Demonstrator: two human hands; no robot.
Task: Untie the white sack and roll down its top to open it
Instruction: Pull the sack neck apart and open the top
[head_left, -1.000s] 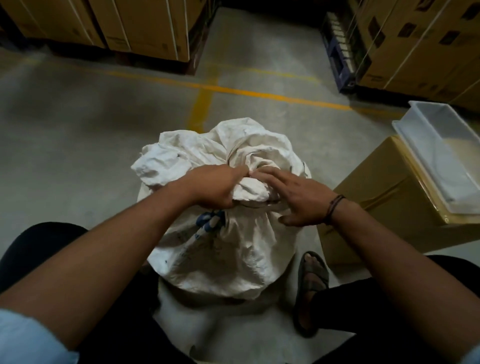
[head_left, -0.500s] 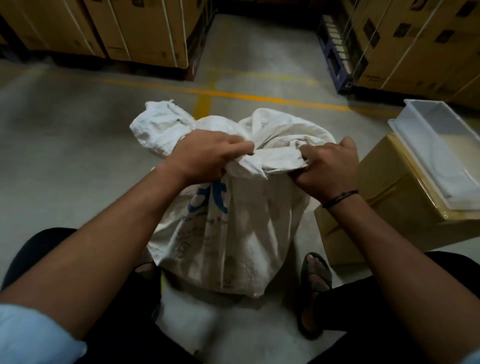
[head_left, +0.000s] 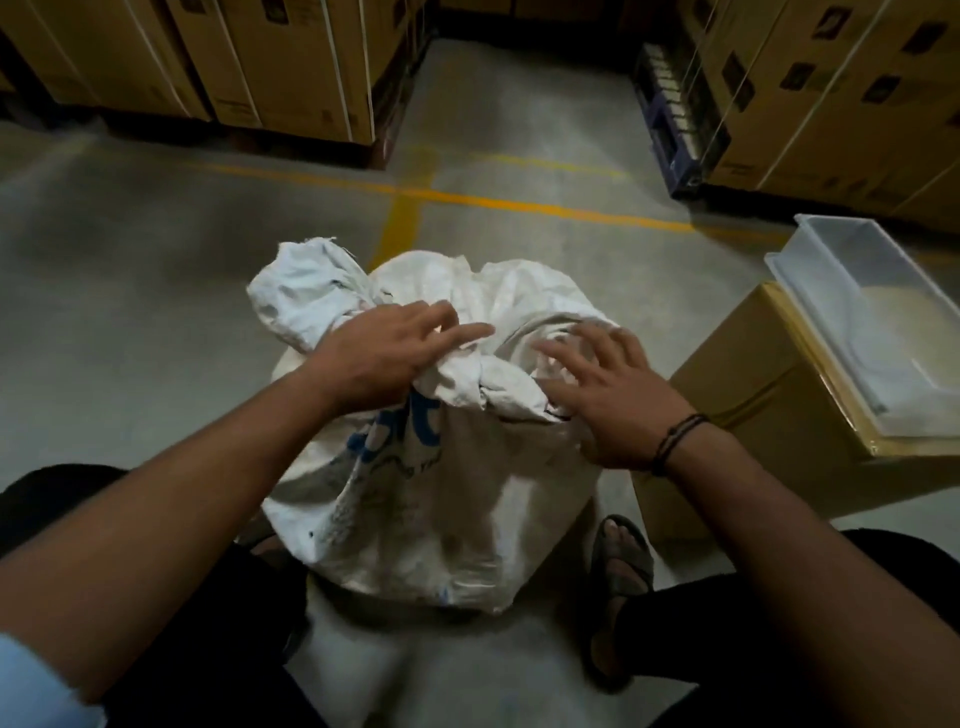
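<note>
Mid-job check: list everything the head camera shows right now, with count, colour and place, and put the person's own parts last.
white sack: one, white with blue print, on the floor between the knees, top knotted
cardboard box: one, brown, right of the sack
plastic tray: one, clear white, on top of that box, some pale contents
stacked cartons: several, brown with white straps, far left and far right
pallet: one, dark blue, under the right stack
floor lines: yellow, crossing beyond the sack
sandal: one clearly seen, dark, on the right foot
wristband: dark, right wrist
left hand: on the knot, fingers spread
right hand: open, over the sack's right side
</note>
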